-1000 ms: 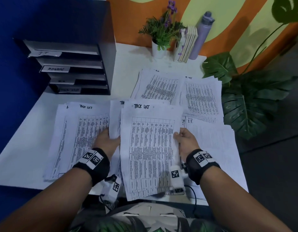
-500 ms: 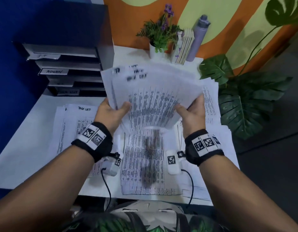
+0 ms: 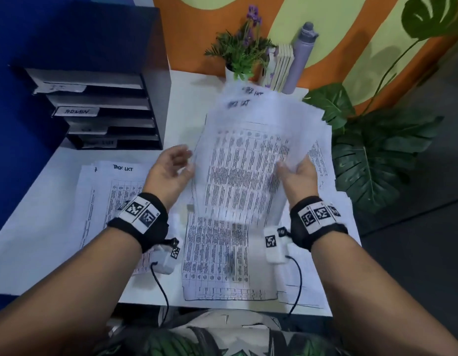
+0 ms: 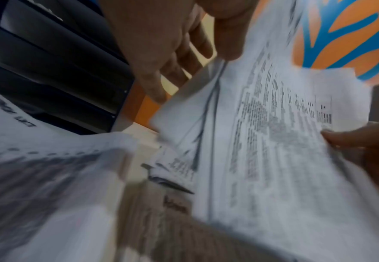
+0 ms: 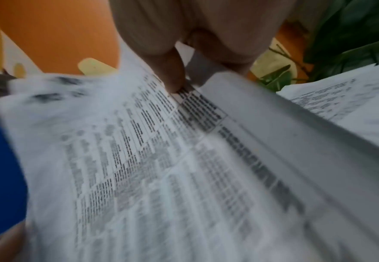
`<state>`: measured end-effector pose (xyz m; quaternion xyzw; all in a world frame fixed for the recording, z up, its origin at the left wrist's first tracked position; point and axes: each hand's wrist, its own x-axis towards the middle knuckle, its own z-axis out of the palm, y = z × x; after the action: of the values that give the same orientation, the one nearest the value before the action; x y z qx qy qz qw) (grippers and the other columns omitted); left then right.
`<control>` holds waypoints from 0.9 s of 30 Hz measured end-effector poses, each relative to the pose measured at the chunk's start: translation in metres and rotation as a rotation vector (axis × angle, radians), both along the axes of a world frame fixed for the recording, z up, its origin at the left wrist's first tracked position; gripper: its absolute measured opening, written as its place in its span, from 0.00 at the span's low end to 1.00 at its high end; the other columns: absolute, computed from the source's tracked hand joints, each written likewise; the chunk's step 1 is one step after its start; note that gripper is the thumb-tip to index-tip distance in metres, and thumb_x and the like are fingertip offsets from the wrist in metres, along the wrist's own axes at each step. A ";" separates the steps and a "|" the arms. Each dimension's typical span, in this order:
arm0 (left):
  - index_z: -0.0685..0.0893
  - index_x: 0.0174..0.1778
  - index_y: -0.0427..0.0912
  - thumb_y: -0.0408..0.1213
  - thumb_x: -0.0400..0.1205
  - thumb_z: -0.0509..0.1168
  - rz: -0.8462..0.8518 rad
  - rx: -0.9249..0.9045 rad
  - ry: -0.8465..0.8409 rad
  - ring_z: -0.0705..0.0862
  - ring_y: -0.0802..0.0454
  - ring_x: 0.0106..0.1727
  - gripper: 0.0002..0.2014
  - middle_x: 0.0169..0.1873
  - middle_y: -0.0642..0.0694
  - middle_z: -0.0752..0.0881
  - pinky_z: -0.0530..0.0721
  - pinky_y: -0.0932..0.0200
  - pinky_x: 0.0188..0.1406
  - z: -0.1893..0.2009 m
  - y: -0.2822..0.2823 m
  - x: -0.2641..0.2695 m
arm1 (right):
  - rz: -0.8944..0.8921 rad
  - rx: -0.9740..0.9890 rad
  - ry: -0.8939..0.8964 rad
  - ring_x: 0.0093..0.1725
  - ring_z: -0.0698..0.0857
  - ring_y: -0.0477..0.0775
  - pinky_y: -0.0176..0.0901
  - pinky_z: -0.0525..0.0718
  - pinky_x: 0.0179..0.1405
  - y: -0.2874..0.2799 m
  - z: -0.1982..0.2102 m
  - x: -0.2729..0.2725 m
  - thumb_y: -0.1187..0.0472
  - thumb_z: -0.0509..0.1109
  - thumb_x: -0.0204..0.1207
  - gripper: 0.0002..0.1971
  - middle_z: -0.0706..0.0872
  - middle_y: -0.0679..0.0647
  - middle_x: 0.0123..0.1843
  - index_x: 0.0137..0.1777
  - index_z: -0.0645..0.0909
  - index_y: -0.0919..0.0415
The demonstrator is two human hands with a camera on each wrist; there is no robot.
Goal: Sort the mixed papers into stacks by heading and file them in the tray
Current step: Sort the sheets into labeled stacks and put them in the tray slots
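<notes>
The left hand [image 3: 171,170] has let go of the sheaf [image 3: 251,160] since half a second ago, fingers now loosely spread beside its edge. The right hand [image 3: 298,173] alone pinches it, raised over the papers [image 3: 217,263] on the desk [image 3: 30,227], right of the tray [image 3: 99,109].

**Where the three cameras look**

The head camera looks forward and down from above the white desk [image 3: 55,214]; it sees both forearms, the tray unit [image 3: 99,109] at far left and the wall behind. The left wrist camera sits very close under the left hand [image 4: 172,44], facing along the fingers toward the tray unit [image 4: 56,74]. The right wrist camera looks along the right hand [image 5: 195,35] in the same close way. All three views share the lifted bundle of papers [image 3: 251,163], blurred in both wrist views.
</notes>
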<state>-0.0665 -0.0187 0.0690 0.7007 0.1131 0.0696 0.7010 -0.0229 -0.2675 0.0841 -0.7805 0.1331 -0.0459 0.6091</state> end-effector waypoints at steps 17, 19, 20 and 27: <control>0.51 0.84 0.59 0.63 0.77 0.65 -0.032 1.008 0.786 0.40 0.40 0.85 0.43 0.85 0.44 0.39 0.49 0.32 0.80 -0.111 0.110 -0.058 | 0.272 -0.584 0.373 0.58 0.84 0.61 0.48 0.84 0.56 0.018 -0.102 -0.059 0.59 0.63 0.83 0.20 0.82 0.58 0.63 0.73 0.71 0.66; 0.51 0.84 0.58 0.65 0.74 0.67 -0.039 0.996 0.805 0.42 0.39 0.85 0.47 0.84 0.44 0.38 0.52 0.32 0.80 -0.113 0.117 -0.062 | 0.281 -0.630 0.246 0.41 0.84 0.51 0.40 0.81 0.35 0.027 -0.101 -0.061 0.61 0.64 0.81 0.14 0.81 0.50 0.50 0.65 0.75 0.63; 0.52 0.84 0.58 0.67 0.71 0.69 -0.033 0.988 0.812 0.43 0.39 0.85 0.49 0.85 0.44 0.39 0.54 0.31 0.80 -0.113 0.121 -0.064 | 0.300 -0.663 0.198 0.35 0.80 0.47 0.38 0.77 0.29 0.032 -0.101 -0.063 0.62 0.65 0.80 0.12 0.78 0.48 0.46 0.62 0.76 0.62; 0.61 0.81 0.58 0.64 0.63 0.78 0.015 0.918 0.811 0.51 0.35 0.82 0.52 0.84 0.47 0.46 0.62 0.30 0.76 -0.105 0.134 -0.067 | 0.413 -0.843 0.104 0.33 0.77 0.56 0.47 0.78 0.26 0.055 -0.103 -0.072 0.69 0.65 0.77 0.04 0.76 0.55 0.52 0.50 0.76 0.63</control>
<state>-0.1331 0.1154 -0.0357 0.9011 0.3341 -0.1559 0.2282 -0.0946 -0.2124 -0.0192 -0.9711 -0.0247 0.0652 0.2282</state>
